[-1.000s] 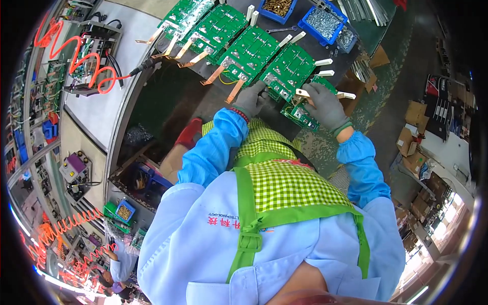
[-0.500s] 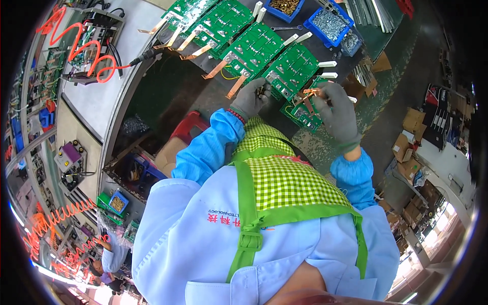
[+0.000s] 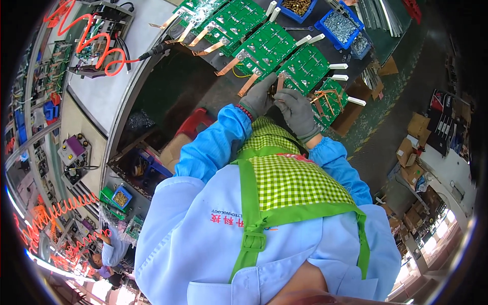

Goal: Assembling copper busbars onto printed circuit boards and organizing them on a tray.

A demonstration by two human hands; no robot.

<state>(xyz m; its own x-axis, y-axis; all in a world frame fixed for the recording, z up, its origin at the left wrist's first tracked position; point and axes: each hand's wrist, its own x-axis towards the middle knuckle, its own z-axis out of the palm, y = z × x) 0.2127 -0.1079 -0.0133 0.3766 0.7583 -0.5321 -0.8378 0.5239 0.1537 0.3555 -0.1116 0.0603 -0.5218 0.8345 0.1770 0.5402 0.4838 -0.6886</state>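
A row of green circuit boards [image 3: 267, 49] slants up toward the far left. Just this side, the left hand [image 3: 258, 96], gloved grey, has its fingers curled; the right hand [image 3: 296, 113] bends in beside it, fingertips bunched. From here I cannot tell what either grips. A copper strip [image 3: 280, 82] lies between their fingertips, about equally near both, its long axis running toward the boards.
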